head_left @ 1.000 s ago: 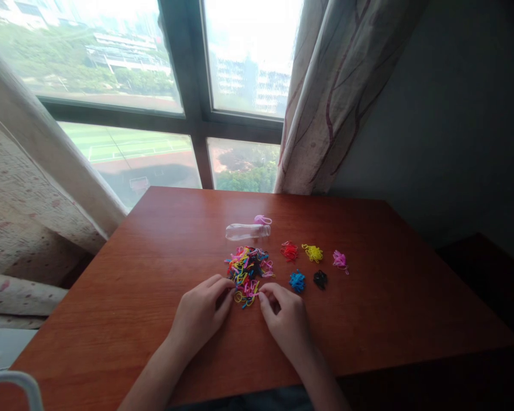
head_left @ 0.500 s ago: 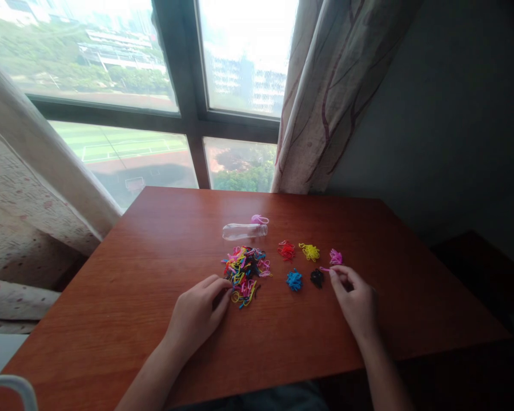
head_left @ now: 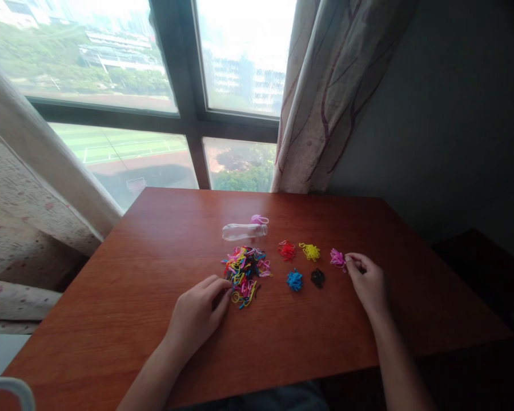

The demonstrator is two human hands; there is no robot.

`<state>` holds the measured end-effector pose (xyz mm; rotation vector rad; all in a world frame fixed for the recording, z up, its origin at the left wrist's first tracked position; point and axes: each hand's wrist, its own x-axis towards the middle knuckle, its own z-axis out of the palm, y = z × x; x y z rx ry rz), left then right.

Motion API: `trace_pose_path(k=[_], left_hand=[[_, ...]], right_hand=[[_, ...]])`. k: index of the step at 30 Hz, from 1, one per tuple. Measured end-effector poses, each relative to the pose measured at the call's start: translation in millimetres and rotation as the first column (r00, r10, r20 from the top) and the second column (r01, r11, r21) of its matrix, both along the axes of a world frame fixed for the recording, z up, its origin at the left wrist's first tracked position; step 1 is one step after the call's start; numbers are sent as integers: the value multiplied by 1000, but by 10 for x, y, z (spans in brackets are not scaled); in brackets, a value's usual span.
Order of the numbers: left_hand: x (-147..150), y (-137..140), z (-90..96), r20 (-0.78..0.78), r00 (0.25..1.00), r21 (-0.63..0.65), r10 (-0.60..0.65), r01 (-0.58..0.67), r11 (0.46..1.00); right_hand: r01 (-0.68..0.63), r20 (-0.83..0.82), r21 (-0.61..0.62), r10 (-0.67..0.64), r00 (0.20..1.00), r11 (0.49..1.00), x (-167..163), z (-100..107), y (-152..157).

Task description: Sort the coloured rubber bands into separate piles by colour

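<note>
My left hand (head_left: pixel 203 305) rests on the table at the near left edge of a mixed pile of small coloured rubber bands (head_left: pixel 246 271). Its fingers are curled together, and whatever lies between the tips is hidden. On the right, my right hand (head_left: pixel 368 279) pinches at the edge of the pink rubber bands (head_left: pixel 337 258), thumb and forefinger closed on a pink band. Between the hands sit separate heaps of red bands (head_left: pixel 286 251), yellow bands (head_left: pixel 310 252), blue bands (head_left: pixel 294 280) and black bands (head_left: pixel 317 278).
A clear bottle (head_left: pixel 242 231) lies on its side behind the mixed pile, with a pink looped cap (head_left: pixel 259 219) beside its neck. The brown wooden table (head_left: pixel 124 274) reaches the window. Curtains (head_left: pixel 317 114) hang at both sides, and a white curved object (head_left: pixel 12 385) shows at lower left.
My right hand has moved right and slightly away from me, bringing the pink band from in front of the pink heap to its right edge. My left hand stays put.
</note>
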<state>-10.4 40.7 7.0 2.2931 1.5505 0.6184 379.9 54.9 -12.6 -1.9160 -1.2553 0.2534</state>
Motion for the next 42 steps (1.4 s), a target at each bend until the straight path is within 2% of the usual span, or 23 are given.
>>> trace_pose_path(k=[4,8,13,17,23,28,42], left_hand=[[5,-5,8,5,1000,-15,0,0,1000],[9,-7,21,8,1000,-25,7,-7,1000],[2,-13,25,16,1000,-44,-1,2,999],[-4,-25,19,31,999,-42,-19,20,999],[3,-59,8,65,994,-35,-90,92,995],[15,-94,2,35,991,-16,-126,127,992],[12,-84,-23,5,990,-9,-144,144,989]], right_hand=[[-30,76,34,27,997,999,-287,107,-153],[-172,62,80,167,984,982,-745,177,-305],[-402,32,96,401,916,911,-1318,110,-421],[-503,34,71,502,864,862,-1587,28,-467],[-555,80,12,553,830,832,-1669,19,-502],[-580,112,-22,578,808,815,-1660,26,-519],[-578,123,-46,579,806,815,-1669,25,-494]])
